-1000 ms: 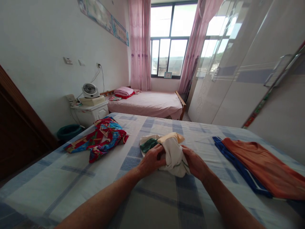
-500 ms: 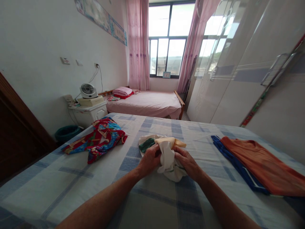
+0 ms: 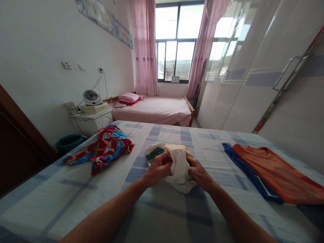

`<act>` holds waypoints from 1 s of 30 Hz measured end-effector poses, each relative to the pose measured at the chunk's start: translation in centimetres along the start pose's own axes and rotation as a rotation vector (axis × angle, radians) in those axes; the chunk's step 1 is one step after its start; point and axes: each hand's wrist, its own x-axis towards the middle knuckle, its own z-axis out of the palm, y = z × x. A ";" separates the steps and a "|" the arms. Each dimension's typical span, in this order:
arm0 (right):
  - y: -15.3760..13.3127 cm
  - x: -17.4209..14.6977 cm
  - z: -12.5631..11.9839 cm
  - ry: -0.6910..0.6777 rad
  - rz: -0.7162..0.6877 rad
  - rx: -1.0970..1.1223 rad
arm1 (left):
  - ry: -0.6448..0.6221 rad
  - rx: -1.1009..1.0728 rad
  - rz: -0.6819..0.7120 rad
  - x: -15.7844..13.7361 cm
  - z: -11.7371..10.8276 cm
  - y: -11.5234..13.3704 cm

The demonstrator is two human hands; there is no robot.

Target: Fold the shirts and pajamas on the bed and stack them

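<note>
A bunched white garment (image 3: 180, 167) with a dark green patch and a pale yellow part lies in the middle of the checked bedsheet (image 3: 162, 216). My left hand (image 3: 158, 168) pinches its left side, fingers closed on the cloth. On the other side my right hand (image 3: 198, 172) grips the fabric too, thumb and fingers together. Between the hands a fold of white cloth is raised a little. The garment's exact kind is hidden by its folds.
A crumpled red and blue patterned garment (image 3: 108, 146) lies to the left. On the right, an orange shirt (image 3: 275, 168) rests folded over blue clothing (image 3: 253, 180). Beyond the bed stand a nightstand (image 3: 95, 121) with a fan (image 3: 91, 97), a pink bed (image 3: 157, 109) and a wardrobe (image 3: 243, 91).
My hands have moved slightly apart, and the white cloth between them is spread wider and smoother. The whole view has shifted slightly.
</note>
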 end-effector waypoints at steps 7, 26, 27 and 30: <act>1.3 0.6 0.1 0.060 -0.070 -0.084 | -0.007 -0.028 -0.051 0.0 0.3 -0.8; 0.7 0.2 0.3 0.182 -0.208 -0.534 | 0.044 0.309 0.066 -0.3 -0.2 -1.5; 0.7 0.3 0.2 0.194 -0.217 -0.554 | 0.042 0.334 0.085 -0.3 -0.1 -1.6; 0.9 0.4 0.3 0.226 -0.213 -0.620 | 0.076 0.367 0.128 -0.4 0.1 -1.6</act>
